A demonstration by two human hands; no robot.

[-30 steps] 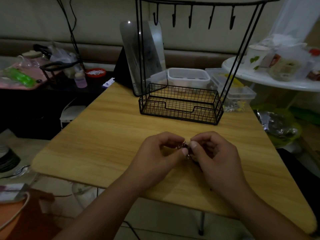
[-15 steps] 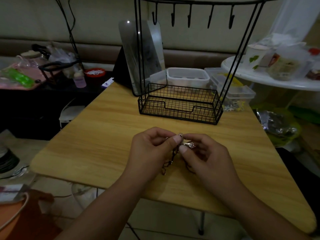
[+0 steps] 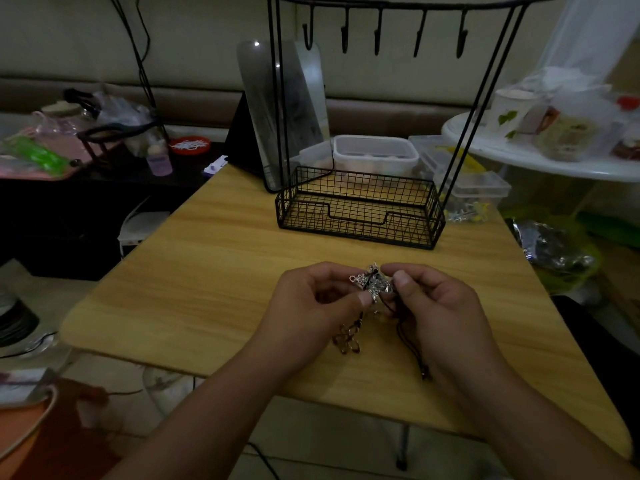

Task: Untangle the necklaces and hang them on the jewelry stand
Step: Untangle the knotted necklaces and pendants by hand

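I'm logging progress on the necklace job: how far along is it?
Nothing looks done: all five hooks on the jewelry stand hang bare. In hand: the left hand and right hand both pinch the tangled silver cluster, a chain and black cord dangling below. Left: separating the necklaces and hanging each one.

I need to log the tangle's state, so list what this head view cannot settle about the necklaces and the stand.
- Necklaces: how many, and where they cross; the bunch is too small and dim, pinched between the left hand and the right hand.
- Dark cord: its upper run, hidden behind the right hand.
- Chain links: partly hidden by the left hand.
- Jewelry stand: its top bar, cut by the picture's upper edge.
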